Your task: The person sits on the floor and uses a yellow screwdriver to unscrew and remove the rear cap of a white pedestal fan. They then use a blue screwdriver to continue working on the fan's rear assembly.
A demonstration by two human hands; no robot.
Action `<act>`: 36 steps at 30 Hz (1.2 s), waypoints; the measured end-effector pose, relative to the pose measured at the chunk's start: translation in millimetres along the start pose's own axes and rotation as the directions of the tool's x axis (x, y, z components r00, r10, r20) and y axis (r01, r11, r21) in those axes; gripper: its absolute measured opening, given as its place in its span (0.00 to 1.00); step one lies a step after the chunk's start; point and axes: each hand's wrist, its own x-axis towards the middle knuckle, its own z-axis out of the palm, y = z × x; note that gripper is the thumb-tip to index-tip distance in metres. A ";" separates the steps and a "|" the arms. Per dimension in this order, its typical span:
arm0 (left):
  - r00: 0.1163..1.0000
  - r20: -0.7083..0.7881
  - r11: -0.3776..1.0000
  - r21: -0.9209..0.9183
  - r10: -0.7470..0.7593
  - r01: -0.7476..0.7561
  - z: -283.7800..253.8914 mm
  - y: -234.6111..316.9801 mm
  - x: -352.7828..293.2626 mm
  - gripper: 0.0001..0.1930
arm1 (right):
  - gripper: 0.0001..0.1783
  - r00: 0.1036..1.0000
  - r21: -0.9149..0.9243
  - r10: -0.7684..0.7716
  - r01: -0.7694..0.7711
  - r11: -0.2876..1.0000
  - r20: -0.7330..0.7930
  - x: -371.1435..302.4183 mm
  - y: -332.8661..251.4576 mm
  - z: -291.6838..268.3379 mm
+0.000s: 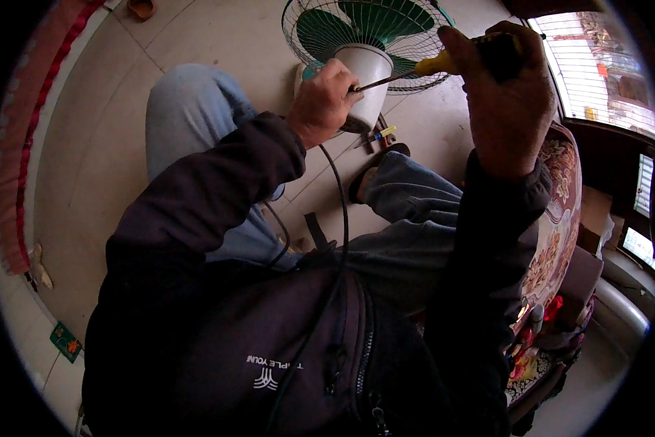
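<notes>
Holding the yellow-handled screwdriver (433, 66) in the right hand (510, 102), curling the left hand (323, 105) narrowly at its tip, not showing clearly around what, near the green-bladed fan (375, 64).

Wears a purplish-black jacket (218, 313), long-sleeved with plain cuffs (291, 149). Front zipper (362, 349) is coarse-toothed, greyish. Chest (233, 324) carries a small white line emblem (265, 379) with white lettering (259, 359) beside it. Jeans (418, 204) are faded light blue, creased. Dark slipper (399, 150) on one foot (367, 182). Hands (322, 103) are bare.
</notes>
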 end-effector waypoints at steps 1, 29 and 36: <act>0.999 0.015 0.999 -0.006 -0.032 0.032 -0.8 0.6 -0.1 0.11 | 0.23 1.000 -0.013 -0.009 0.009 1.000 -0.012 0.3 -0.6 0.3; 0.999 0.048 0.972 0.236 -0.016 0.004 -5.0 -11.0 4.3 0.11 | 0.22 0.962 0.109 -0.264 0.271 0.956 -0.073 1.5 -2.9 3.4; 0.996 0.089 0.968 0.250 -0.015 -0.008 5.1 2.8 7.6 0.10 | 0.18 0.982 0.241 -0.174 0.187 0.952 -0.072 -11.8 6.4 -9.5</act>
